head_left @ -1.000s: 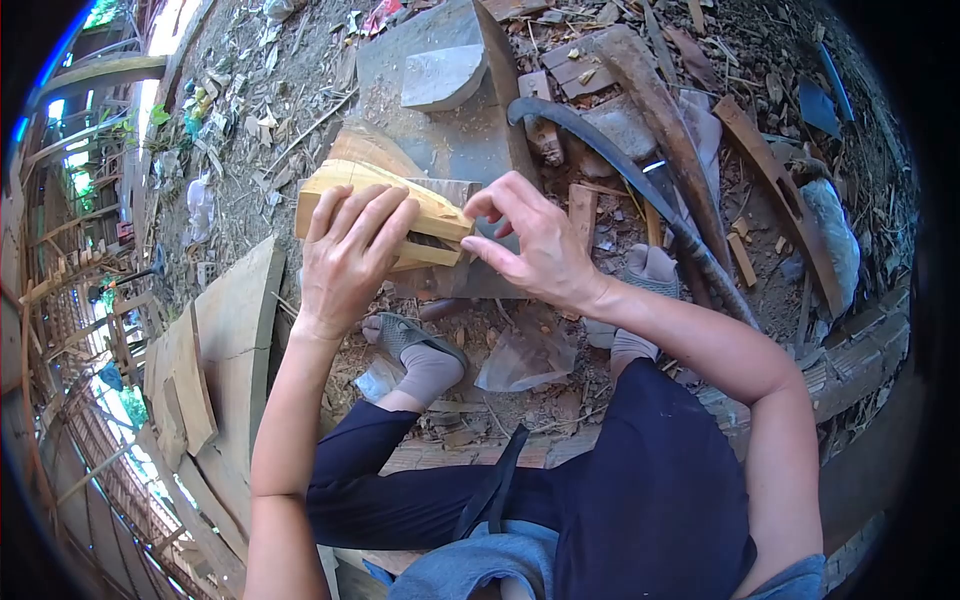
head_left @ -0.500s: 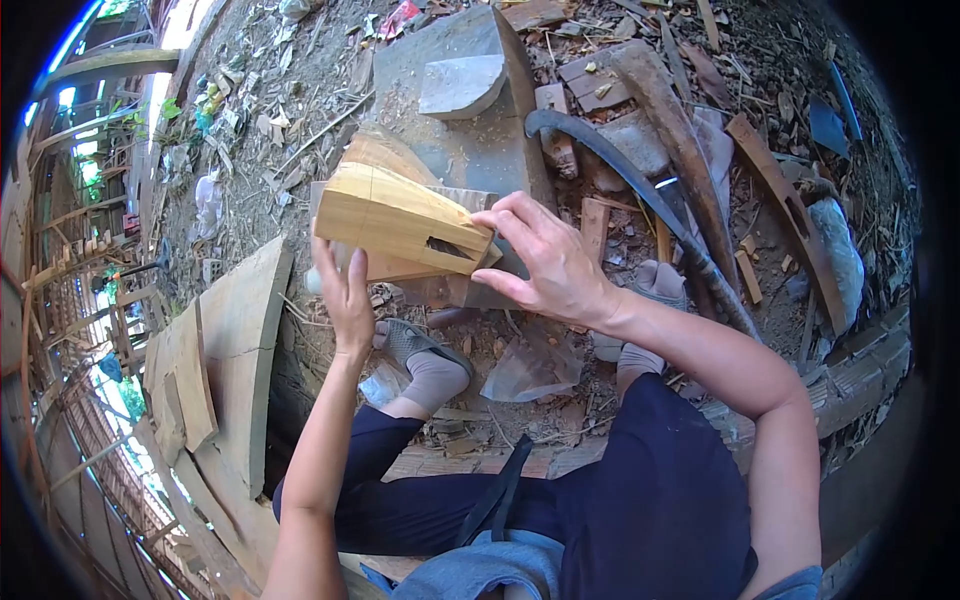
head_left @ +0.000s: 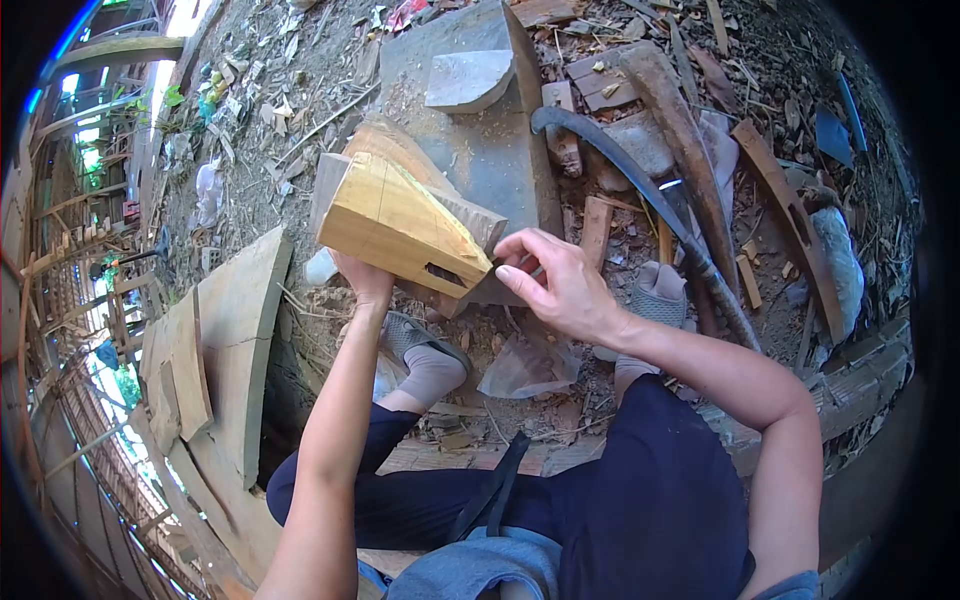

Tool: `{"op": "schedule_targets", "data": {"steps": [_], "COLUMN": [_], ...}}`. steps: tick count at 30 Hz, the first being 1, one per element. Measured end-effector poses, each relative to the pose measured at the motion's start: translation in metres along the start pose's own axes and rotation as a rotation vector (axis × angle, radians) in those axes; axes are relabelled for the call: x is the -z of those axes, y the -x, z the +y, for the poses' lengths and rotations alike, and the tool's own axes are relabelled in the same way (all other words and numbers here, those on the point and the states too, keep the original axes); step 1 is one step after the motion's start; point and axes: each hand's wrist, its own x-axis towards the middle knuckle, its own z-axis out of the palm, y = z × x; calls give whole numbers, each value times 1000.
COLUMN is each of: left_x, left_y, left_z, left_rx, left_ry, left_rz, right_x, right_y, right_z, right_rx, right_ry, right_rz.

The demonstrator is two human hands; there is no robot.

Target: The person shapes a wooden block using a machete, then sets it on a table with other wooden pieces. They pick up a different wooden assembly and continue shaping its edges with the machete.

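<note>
A tapered yellow wooden block (head_left: 390, 215) with a small rectangular slot near its narrow end is held up in front of me, tilted. My left hand (head_left: 362, 280) supports it from below at the wide end; its fingers are hidden behind the wood. At the narrow tip, my right hand (head_left: 565, 290) has its thumb and curled fingers brought together against the end. Behind the block lie other rough wood pieces (head_left: 400, 145), partly covered by it. They rest by a large grey slab (head_left: 480, 150) dusted with wood chips.
A rounded grey piece (head_left: 468, 80) lies on the slab. To the right are a curved sickle-like blade (head_left: 600, 140), a long rusty bar (head_left: 670, 120) and a slotted wooden piece (head_left: 785, 215). Boards (head_left: 225, 340) lean at the left. A plastic scrap (head_left: 530, 365) lies between my feet.
My left hand has gone from open beside the block's wide end to underneath it. The block has tilted, its narrow end lower. My right hand has shifted slightly right and down, fingers more curled.
</note>
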Motion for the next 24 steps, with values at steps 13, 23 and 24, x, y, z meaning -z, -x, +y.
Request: {"op": "schedule_targets", "data": {"steps": [13, 23, 24], "left_x": [14, 40, 39], "left_y": [0, -33, -33], "left_z": [-16, 105, 101], "left_rx": [-7, -148, -154], "left_ry": [-2, -97, -129], "left_rz": [21, 204, 217], "right_x": [2, 8, 11], "right_y": [-7, -6, -7], "right_z": [0, 2, -1], "right_rx": [-220, -235, -220], "right_ry": [-308, -330, -319], "right_rz": [-291, -198, -164]}}
